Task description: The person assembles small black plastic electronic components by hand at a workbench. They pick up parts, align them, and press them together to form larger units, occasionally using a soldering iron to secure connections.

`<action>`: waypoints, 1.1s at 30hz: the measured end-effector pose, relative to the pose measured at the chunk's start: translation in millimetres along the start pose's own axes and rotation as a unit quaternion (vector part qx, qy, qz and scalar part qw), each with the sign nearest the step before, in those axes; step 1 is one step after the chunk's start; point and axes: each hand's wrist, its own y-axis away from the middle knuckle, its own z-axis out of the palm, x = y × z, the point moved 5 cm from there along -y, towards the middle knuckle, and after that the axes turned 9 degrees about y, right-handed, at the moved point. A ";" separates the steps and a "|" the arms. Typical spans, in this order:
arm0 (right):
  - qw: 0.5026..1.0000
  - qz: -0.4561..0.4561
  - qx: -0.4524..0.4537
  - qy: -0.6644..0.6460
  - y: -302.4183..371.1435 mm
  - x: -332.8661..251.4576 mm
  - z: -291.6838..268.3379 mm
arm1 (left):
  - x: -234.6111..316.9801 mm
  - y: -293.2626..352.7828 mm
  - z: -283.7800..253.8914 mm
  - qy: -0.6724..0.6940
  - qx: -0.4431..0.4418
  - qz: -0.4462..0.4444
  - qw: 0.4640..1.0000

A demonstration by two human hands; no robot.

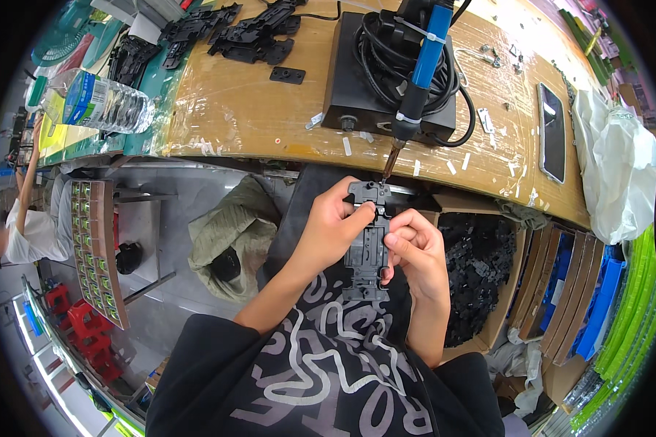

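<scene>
I take the blue-handled electric screwdriver (420,69) as my landmark; it hangs down over the front edge of the desk (255,109), its bit pointing at the lap below. Directly under that bit sits the long black plastic chassis part (367,247), held upright in the air between both hands, its top end just meeting the bit tip.

My left hand (333,226) wraps the part from the left of the driver line, fingers closed around its upper half. My right hand (415,251), below and right of the driver, is curled narrow, pinching the part's right edge; I cannot tell whether a screw is between those fingertips.

The risks, as I judge them: the part has no rest beneath it, so if the bit pushes off-centre it may tilt or twist out of the grip and the bit can skate off the screw head toward the left thumb, which lies close under the tip. A loose screw would fall to the lap or into the cardboard box of black parts (481,277) down to the right of the driver, where it would be hard to find. The coiled cable on the black power unit (375,80), behind the driver, could drag the tool sideways.
</scene>
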 end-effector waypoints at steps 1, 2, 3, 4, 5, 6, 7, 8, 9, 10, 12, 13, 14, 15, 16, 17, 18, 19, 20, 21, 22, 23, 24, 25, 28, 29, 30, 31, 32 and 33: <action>1.000 0.000 0.001 0.000 0.3 -0.2 0.1 | -0.2 0.1 -0.1 0.000 0.000 -0.001 1.000; 1.000 -0.001 0.000 0.000 0.6 -0.7 0.5 | -0.2 0.3 -0.1 0.001 0.000 -0.001 1.000; 1.000 -0.001 0.000 0.000 0.7 -1.5 1.0 | 0.2 0.4 0.0 0.001 0.001 -0.002 1.000; 1.000 -0.002 -0.001 0.000 0.8 -2.0 1.3 | 0.4 0.4 0.0 0.002 0.002 -0.003 1.000; 1.000 -0.003 -0.002 -0.002 0.9 -2.4 1.5 | 0.3 0.4 0.0 0.002 0.001 -0.001 1.000; 1.000 -0.004 -0.002 -0.003 1.0 -2.4 1.6 | 0.1 0.2 -0.1 0.002 0.001 0.000 1.000; 1.000 -0.006 -0.003 -0.005 1.1 -2.6 1.7 | 0.0 0.1 -0.3 0.003 0.000 0.002 1.000; 1.000 -0.005 -0.002 -0.006 1.2 -3.0 2.1 | 0.2 0.1 -0.3 -0.001 0.000 -0.001 1.000; 1.000 -0.005 -0.002 -0.006 1.1 -3.6 2.6 | 0.9 0.2 -0.3 -0.005 0.000 -0.003 1.000; 1.000 -0.004 -0.001 -0.007 0.9 -3.8 2.7 | 1.5 0.4 0.0 -0.009 0.001 -0.005 1.000; 1.000 -0.005 -0.003 -0.006 0.5 -3.5 2.5 | 2.9 0.5 1.6 -0.010 0.006 -0.003 1.000; 1.000 -0.005 -0.004 -0.006 0.3 -3.5 2.4 | 3.3 0.5 2.2 -0.011 0.008 -0.002 1.000; 1.000 -0.004 -0.004 -0.006 0.1 -3.3 2.3 | 3.4 0.4 2.3 -0.012 0.011 -0.002 1.000; 1.000 -0.002 -0.003 -0.006 -0.1 -3.3 2.3 | 3.5 0.2 2.4 -0.013 0.013 -0.001 1.000; 1.000 -0.001 -0.003 -0.006 -0.2 -3.3 2.3 | 3.6 -0.1 2.4 -0.014 0.015 0.000 1.000; 1.000 -0.001 -0.001 -0.006 -0.4 -3.3 2.3 | 3.8 -0.3 2.3 -0.016 0.015 0.000 1.000; 1.000 -0.001 0.000 -0.005 -0.6 -3.4 2.4 | 4.1 -0.5 2.0 -0.019 0.014 0.001 1.000; 1.000 -0.001 0.001 -0.005 -0.7 -3.4 2.3 | 4.4 -0.6 1.8 -0.022 0.013 0.001 1.000; 1.000 -0.002 0.001 -0.005 -0.6 -3.3 1.9 | 4.6 -0.9 1.8 -0.030 0.011 0.000 0.999; 1.000 -0.004 0.000 -0.005 -0.8 -2.8 1.2 | 4.8 -1.4 1.6 -0.037 0.009 0.000 0.999; 1.000 -0.006 0.000 -0.005 -1.0 -2.5 0.8 | 4.7 -1.6 1.6 -0.045 0.007 -0.001 0.999; 1.000 -0.005 0.000 -0.004 -1.3 -2.2 0.8 | 4.6 -1.6 1.4 -0.041 0.008 -0.001 0.999; 1.000 -0.004 0.000 -0.003 -1.6 -2.1 0.8 | 4.4 -1.6 1.3 -0.038 0.009 0.000 0.999; 1.000 -0.003 0.000 -0.001 -2.0 -2.0 0.7 | 4.2 -1.5 1.2 -0.034 0.009 0.000 0.999; 1.000 0.006 -0.005 -0.004 -3.5 -1.1 0.5 | 3.0 -2.2 -0.4 -0.041 0.001 -0.002 0.999; 1.000 0.005 -0.006 -0.002 -3.6 -1.5 0.5 | 2.3 -2.5 -0.6 -0.034 0.001 -0.002 0.999; 1.000 0.004 -0.006 -0.001 -3.4 -1.7 0.6 | 1.4 -2.5 -0.6 -0.028 0.001 -0.002 1.000; 1.000 0.003 -0.006 0.001 -3.2 -1.7 0.6 | 0.6 -2.4 -0.7 -0.022 0.001 -0.002 1.000; 1.000 0.003 -0.008 0.000 -3.3 -1.6 0.7 | 0.1 -2.5 -1.3 -0.025 0.000 -0.004 1.000; 1.000 0.003 -0.010 -0.001 -3.5 -1.8 0.6 | 0.1 -3.0 -1.8 -0.028 -0.002 -0.005 1.000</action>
